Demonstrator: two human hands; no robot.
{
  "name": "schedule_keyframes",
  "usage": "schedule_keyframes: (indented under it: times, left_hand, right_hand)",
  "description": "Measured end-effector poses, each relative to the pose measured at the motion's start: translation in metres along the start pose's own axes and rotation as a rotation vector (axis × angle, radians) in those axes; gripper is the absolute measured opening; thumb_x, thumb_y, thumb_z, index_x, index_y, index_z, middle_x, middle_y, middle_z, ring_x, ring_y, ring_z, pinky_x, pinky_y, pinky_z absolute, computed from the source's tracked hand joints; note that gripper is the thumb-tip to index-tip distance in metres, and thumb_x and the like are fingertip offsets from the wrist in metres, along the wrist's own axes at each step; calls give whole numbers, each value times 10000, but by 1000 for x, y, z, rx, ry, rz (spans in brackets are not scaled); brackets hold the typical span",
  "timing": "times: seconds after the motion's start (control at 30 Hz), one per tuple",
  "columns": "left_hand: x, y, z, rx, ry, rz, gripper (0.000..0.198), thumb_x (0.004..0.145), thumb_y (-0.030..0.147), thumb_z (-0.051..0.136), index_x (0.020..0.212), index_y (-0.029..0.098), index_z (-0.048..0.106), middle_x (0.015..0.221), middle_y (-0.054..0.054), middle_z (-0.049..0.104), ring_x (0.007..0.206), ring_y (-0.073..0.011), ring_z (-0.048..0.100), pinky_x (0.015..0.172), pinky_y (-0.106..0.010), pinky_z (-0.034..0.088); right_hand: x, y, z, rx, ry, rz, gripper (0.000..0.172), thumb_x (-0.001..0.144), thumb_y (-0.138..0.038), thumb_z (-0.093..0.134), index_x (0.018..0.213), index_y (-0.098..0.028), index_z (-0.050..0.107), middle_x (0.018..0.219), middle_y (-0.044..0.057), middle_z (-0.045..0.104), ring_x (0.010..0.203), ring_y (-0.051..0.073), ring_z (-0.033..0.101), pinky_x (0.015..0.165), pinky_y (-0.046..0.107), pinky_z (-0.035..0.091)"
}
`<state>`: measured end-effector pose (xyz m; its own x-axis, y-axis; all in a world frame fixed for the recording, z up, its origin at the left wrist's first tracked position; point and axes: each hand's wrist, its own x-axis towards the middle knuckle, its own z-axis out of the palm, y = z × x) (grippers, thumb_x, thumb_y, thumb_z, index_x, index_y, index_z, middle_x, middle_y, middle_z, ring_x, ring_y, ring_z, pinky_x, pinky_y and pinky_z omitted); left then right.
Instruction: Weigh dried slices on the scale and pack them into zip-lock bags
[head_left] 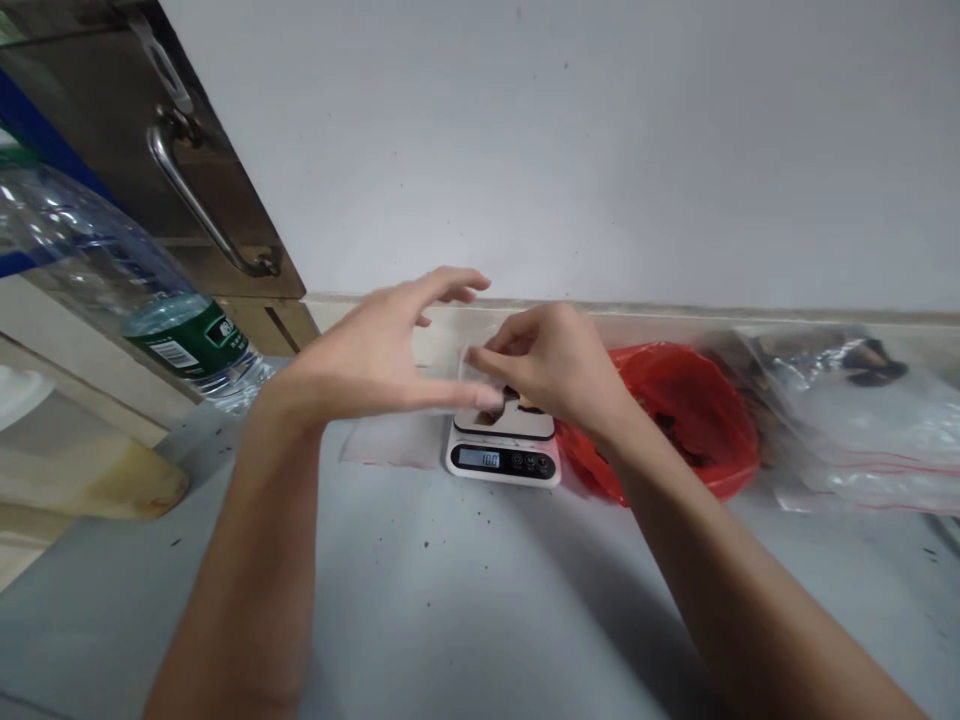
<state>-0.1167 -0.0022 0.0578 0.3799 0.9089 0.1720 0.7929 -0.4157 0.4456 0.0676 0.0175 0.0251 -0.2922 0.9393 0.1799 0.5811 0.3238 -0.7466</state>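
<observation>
A small white digital scale (pixel 504 470) stands on the grey table, its lit display reading what looks like 10.0. On its plate are dark brown and yellowish pieces (pixel 513 396), partly covered by my hands. My left hand (pixel 390 350) hovers at the scale's left with thumb and fingers spread, holding nothing. The thumb tip reaches over the plate. My right hand (pixel 544 360) is above the plate, thumb and fingers pinched at the edge of a clear plastic bag (pixel 469 372). Much of that bag is see-through or hidden.
Right of the scale sits an open red plastic bag (pixel 727 440) with dark bits inside. Clear zip bags (pixel 870 430) lie farther right. A flat clear bag (pixel 394 442) lies left of the scale. A large water bottle (pixel 187 335) and a translucent container (pixel 82 450) stand left. A white wall rises behind.
</observation>
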Motion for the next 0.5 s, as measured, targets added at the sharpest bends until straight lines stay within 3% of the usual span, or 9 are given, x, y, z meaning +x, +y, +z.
schedule_keyframes:
  times: [0.07, 0.1, 0.2, 0.27, 0.37, 0.43, 0.5]
  left_hand:
    - [0, -1, 0, 27, -171, -31, 1142, 615, 648, 822, 1595, 307, 343, 1686, -85, 363, 1513, -396, 375, 1162, -426, 399]
    - [1, -2, 1, 38, -221, -39, 1234, 584, 671, 836, 1628, 310, 285, 1716, -90, 308, 1544, -412, 317, 1185, -432, 367]
    - [5, -5, 2, 42, -228, -15, 1135, 651, 712, 782, 1614, 308, 337, 1684, -90, 377, 1534, -414, 336, 1193, -444, 343]
    - [6, -9, 2, 47, -212, -10, 1003, 706, 718, 737, 1566, 308, 423, 1621, -84, 471, 1482, -397, 420, 1174, -444, 366]
    - [7, -21, 3, 107, -245, -118, 1041, 669, 723, 750, 1550, 269, 431, 1602, -113, 483, 1441, -394, 462, 1160, -440, 389]
    - [8, -30, 5, 140, -292, -197, 1091, 632, 703, 770, 1549, 229, 417, 1613, -142, 460, 1445, -395, 453, 1157, -431, 396]
    - [9, -37, 9, 143, -336, -220, 1064, 619, 671, 780, 1520, 215, 442, 1596, -150, 477, 1446, -388, 454, 1155, -419, 398]
  right_hand:
    - [1, 1, -4, 87, -16, -28, 351, 826, -381, 741, 577, -172, 609, 523, 0, 589, 522, 124, 553, 530, 253, 354]
    - [1, 2, -6, 119, -54, -51, 378, 821, -409, 743, 564, -172, 599, 521, -3, 579, 516, 119, 545, 525, 251, 354]
    - [3, 6, -13, 155, -159, -113, 456, 828, -489, 737, 565, -190, 515, 524, -30, 514, 520, 108, 515, 526, 240, 350]
    - [5, 11, -16, 104, -103, -87, 407, 900, -531, 660, 702, -201, 530, 611, -23, 557, 576, 125, 544, 550, 241, 369]
    - [9, 22, -16, -180, 31, 92, 268, 962, -452, 599, 1031, -193, 600, 895, 60, 700, 765, 196, 646, 634, 280, 436]
    - [11, 29, -13, -348, -49, 181, 361, 920, -370, 663, 1225, -185, 613, 1117, 128, 730, 949, 251, 683, 729, 310, 482]
    - [14, 36, -10, -394, -214, 183, 461, 891, -267, 686, 1342, -200, 611, 1281, 146, 713, 1106, 268, 675, 834, 312, 496]
